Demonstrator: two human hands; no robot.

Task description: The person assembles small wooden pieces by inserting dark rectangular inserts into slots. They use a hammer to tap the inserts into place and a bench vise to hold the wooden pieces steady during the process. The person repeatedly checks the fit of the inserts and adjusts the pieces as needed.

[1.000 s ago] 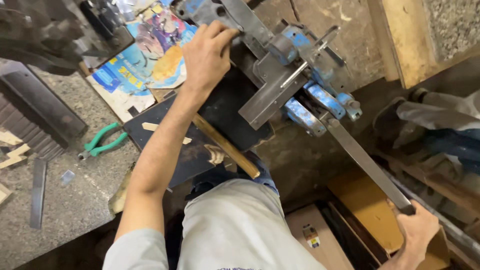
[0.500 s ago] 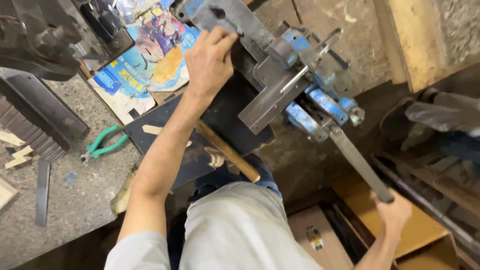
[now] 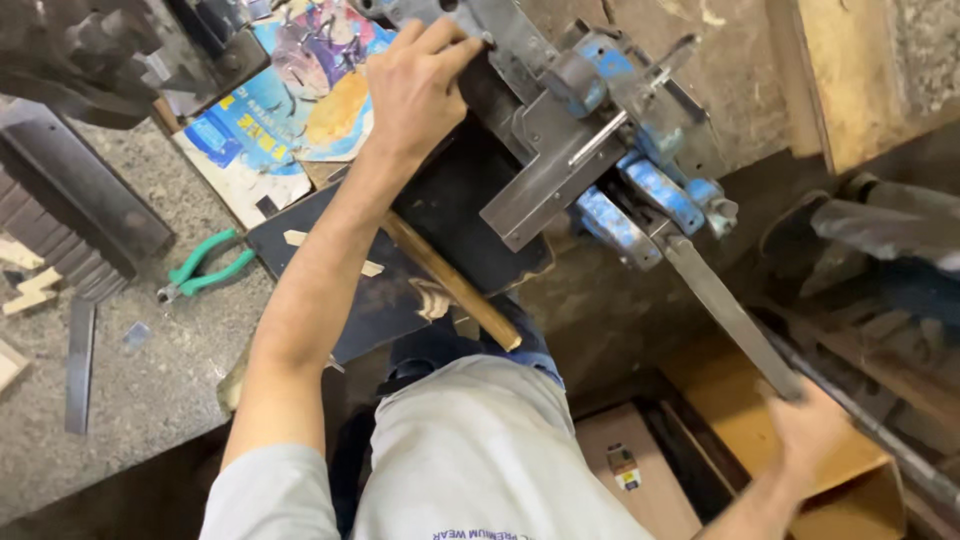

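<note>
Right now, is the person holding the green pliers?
No. The green pliers lie alone on the bench, while the left hand presses on the metal tool and the right hand grips the long lever.

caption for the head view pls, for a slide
Left hand steadies a metal strip in a blue bench shear; right hand grips its long lever.

- Green-handled pliers (image 3: pixel 205 268) lying on the grey counter (image 3: pixel 130 380).
- Colourful printed sheet (image 3: pixel 285 125) beside them.
- Wooden handle (image 3: pixel 455 285) on a dark board (image 3: pixel 400 290).
- Cardboard box (image 3: pixel 640 480) below.
</note>
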